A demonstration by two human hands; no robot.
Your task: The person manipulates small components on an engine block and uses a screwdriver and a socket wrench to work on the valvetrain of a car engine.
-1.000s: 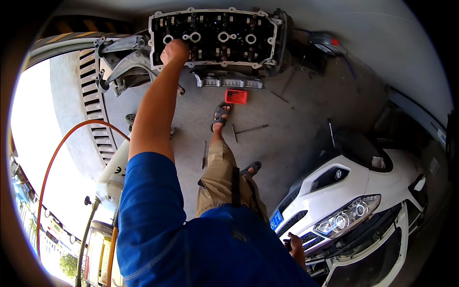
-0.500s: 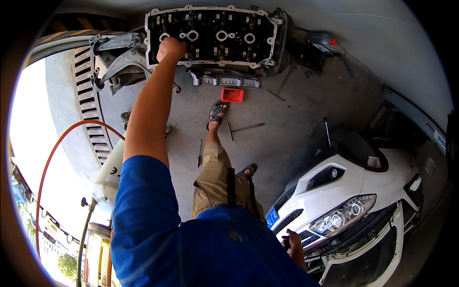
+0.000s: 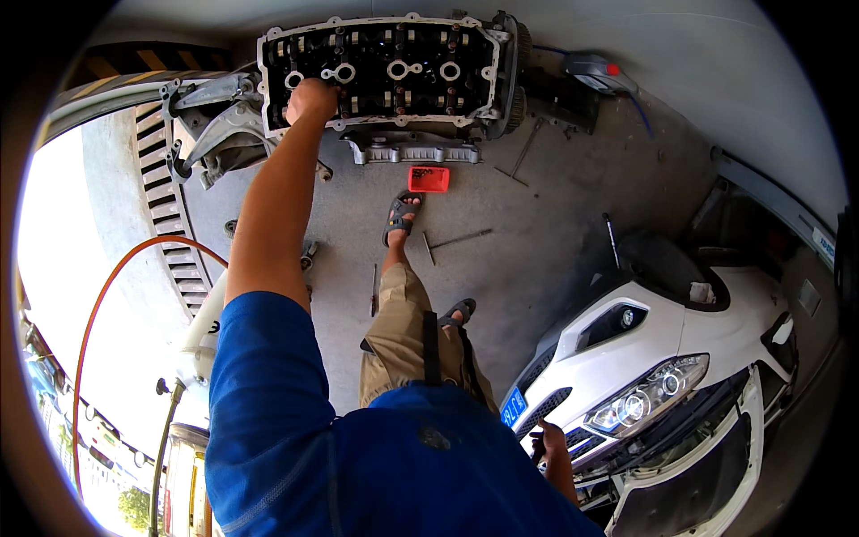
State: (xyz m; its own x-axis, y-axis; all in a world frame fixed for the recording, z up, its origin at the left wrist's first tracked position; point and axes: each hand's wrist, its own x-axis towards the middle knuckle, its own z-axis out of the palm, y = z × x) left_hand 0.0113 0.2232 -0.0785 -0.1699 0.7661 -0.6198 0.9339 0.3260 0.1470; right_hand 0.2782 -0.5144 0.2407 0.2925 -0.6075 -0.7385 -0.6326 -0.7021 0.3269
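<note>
From where I stand, the person's left hand [image 3: 312, 101] is over the near left part of the engine top [image 3: 380, 76], which spreads ahead of it and off to its right. The fingers look narrowly curled, but the back of the hand hides whether anything is pinched beneath. The right hand [image 3: 552, 438] hangs low, far to the right and back toward the body, beside the white car front [image 3: 617, 331]; its fingers are bent by something dark, and I can't tell whether it is gripped.

My worry is the left hand: if its fingers slip on the dark metal, a small part could drop among the recesses, or knuckles could scrape. To its right and nearer the body, the red tray [image 3: 434, 185] sits just beyond the front sandal [image 3: 400, 219]; a careless step could spill its small dark pieces. The T-handled rod [image 3: 461, 238] by that foot could trip someone.
</note>
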